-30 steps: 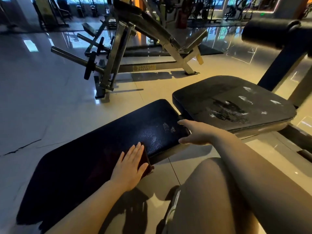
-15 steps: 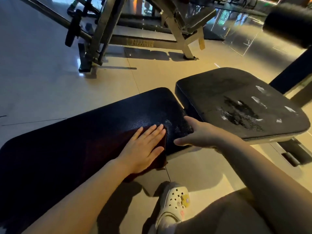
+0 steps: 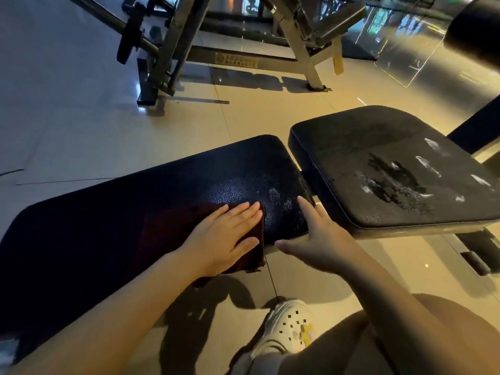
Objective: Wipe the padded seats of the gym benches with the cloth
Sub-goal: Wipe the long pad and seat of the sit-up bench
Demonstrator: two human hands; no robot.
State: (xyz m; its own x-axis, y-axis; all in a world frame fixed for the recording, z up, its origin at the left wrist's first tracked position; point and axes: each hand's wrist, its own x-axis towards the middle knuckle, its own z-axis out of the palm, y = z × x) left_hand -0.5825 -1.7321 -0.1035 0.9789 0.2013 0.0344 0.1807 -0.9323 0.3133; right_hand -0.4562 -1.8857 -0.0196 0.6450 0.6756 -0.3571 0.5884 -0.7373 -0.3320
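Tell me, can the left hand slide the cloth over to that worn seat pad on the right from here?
Probably yes. The left hand lies flat on the cloth near the long pad's end; only a narrow gap separates the worn seat pad, though the right hand is in the path.

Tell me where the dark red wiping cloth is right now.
In the head view the dark red wiping cloth lies at the near edge of the long black padded bench seat, pressed flat under the left hand, just left of the right hand.

The long bench pad (image 3: 167, 190) is dark, bumpy and a bit shiny like leather, the seat pad (image 3: 378, 147) is dull and scuffed with worn patches, the cloth (image 3: 251, 255) looks soft, the frame (image 3: 173, 44) is metal, and the floor (image 3: 67, 90) is glossy tile.
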